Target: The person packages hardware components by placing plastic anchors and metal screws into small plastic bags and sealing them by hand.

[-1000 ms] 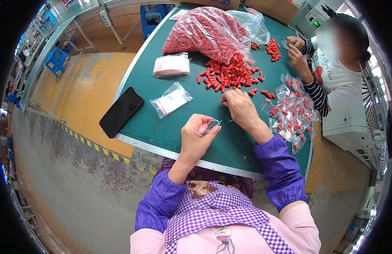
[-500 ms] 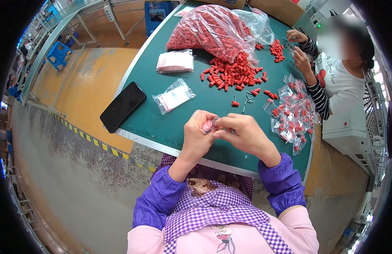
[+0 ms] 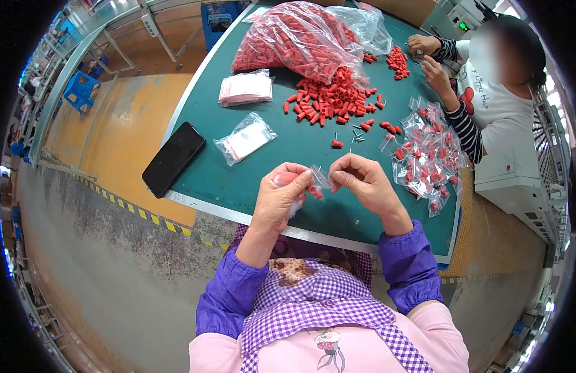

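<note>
My left hand (image 3: 276, 198) is closed around a folded wad of clear plastic bags with pink showing. At its fingertips is a small clear zip bag (image 3: 319, 178) with red plastic caps (image 3: 315, 191) in it or right against it. My right hand (image 3: 366, 185) pinches the right edge of that small bag between thumb and forefinger. Just beyond my hands on the green table lie a single red cap (image 3: 337, 143) and several loose screws (image 3: 357, 138).
A large clear bag of red caps (image 3: 281, 46) spills a pile (image 3: 334, 99) onto the table (image 3: 207, 105). Filled zip bags (image 3: 424, 161) lie at right. Stacked bags (image 3: 245, 88), a bag packet (image 3: 245, 140) and a phone (image 3: 174, 160) are at left. A co-worker's hands (image 3: 428, 59) handle small parts.
My hands have drawn slightly apart. The small zip bag with red in it now shows between them. My head view has shifted a little; the co-worker's hands have moved slightly.
</note>
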`<state>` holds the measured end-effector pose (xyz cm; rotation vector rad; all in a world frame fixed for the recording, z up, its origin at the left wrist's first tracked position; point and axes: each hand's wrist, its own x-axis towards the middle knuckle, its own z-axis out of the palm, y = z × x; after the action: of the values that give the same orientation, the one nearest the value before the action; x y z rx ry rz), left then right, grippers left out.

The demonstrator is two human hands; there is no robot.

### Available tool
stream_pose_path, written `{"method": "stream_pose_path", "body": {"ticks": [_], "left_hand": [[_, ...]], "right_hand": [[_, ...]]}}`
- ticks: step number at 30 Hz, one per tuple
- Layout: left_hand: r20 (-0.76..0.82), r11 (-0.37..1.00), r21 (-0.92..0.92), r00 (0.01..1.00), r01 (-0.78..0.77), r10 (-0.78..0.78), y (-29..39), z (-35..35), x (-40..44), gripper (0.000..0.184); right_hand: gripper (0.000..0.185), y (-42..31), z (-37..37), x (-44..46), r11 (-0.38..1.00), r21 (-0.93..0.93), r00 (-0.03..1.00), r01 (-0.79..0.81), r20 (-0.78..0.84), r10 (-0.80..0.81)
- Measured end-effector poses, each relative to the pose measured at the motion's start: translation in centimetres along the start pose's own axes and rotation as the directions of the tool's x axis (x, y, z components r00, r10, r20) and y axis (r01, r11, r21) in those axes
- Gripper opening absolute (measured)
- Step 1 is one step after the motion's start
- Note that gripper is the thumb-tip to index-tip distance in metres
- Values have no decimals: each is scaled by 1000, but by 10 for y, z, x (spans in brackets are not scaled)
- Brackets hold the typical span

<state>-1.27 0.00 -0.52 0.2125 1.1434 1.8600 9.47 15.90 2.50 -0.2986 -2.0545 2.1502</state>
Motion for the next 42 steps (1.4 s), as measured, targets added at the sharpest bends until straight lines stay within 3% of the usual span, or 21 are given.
{"method": "stream_pose_path", "body": {"ticks": [2, 5, 10, 16, 18, 20, 24, 29, 32, 37, 42], "left_hand": [[-46, 996, -76, 998, -50, 47, -2, 1, -1, 11], [-64, 987, -92, 990, -135, 129, -7, 8, -2, 11], [-61, 986, -64, 987, -152, 148, -12, 15, -8, 10], [-114, 991, 39, 985, -129, 133, -11, 18, -11, 11], [-107, 989, 60, 984, -135, 140, -13, 16, -11, 13], [-120, 988, -70, 984, -138, 129, -11, 19, -13, 17], [-114, 988, -111, 989, -110, 97, -11, 24, -15, 14], [-112, 977, 68, 972, -200, 206, -18, 18, -12, 12], [-116, 982, 87, 977, -169, 179, -15, 20, -13, 13], [-90, 973, 172, 981, -155, 173, -8, 27, -13, 12], [-66, 976, 183, 989, -118, 132, -14, 20, -13, 9]], "right_hand": [[18, 6, 4, -3, 989, 135, 988, 62, -149, -41], [22, 13, 18, -10, 997, 63, 972, 36, -233, -20], [11, 25, 20, -13, 994, 94, 932, 61, -362, -23], [14, 16, 18, -18, 1000, 7, 936, 27, -351, -23], [14, 13, 19, -17, 998, 62, 934, 31, -357, -7], [13, 13, 20, -17, 992, 116, 931, 38, -365, 7], [13, 21, 18, -18, 990, 129, 925, 64, -379, -10], [13, 15, 21, -20, 997, 44, 921, 68, -386, -46], [12, 14, 22, -20, 994, 50, 909, 100, -411, -71], [10, 6, 23, -19, 987, -90, 928, 133, -340, -156], [9, -3, 26, -26, 994, -109, 938, -6, -346, -33]]}}
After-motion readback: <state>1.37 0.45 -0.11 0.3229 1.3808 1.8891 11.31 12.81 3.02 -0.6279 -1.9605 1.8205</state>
